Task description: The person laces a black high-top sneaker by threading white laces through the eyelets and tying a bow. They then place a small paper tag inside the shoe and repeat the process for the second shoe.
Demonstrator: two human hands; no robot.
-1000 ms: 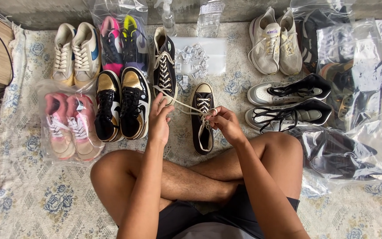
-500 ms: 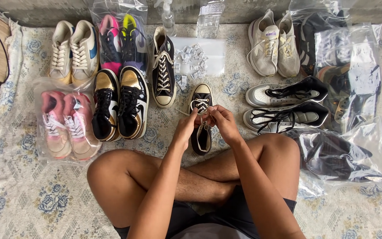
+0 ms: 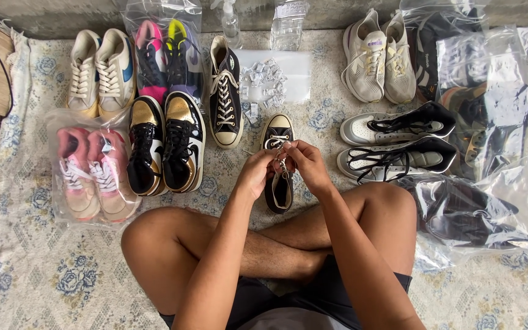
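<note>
A pale rug with blue flowers [image 3: 44, 269] covers the whole floor of the frame, and the person sits cross-legged at the lower middle. At the right edge lie clear plastic bags [image 3: 490, 98] holding dark shoes, with a black and white high-top pair [image 3: 398, 143] lying on their sides beside them. At the left, a bagged pink pair [image 3: 90, 174] sits next to a black and gold pair [image 3: 166, 143], with a cream pair [image 3: 100, 72] above. A black high-top sneaker [image 3: 226, 91] stands upper centre; its mate, the black sneaker [image 3: 278, 164], lies at the centre just in front of the shins. Over it the left hand [image 3: 255, 174] and right hand [image 3: 307, 164] meet, fingers pressed together, each pinching the white lace [image 3: 282, 160].
</note>
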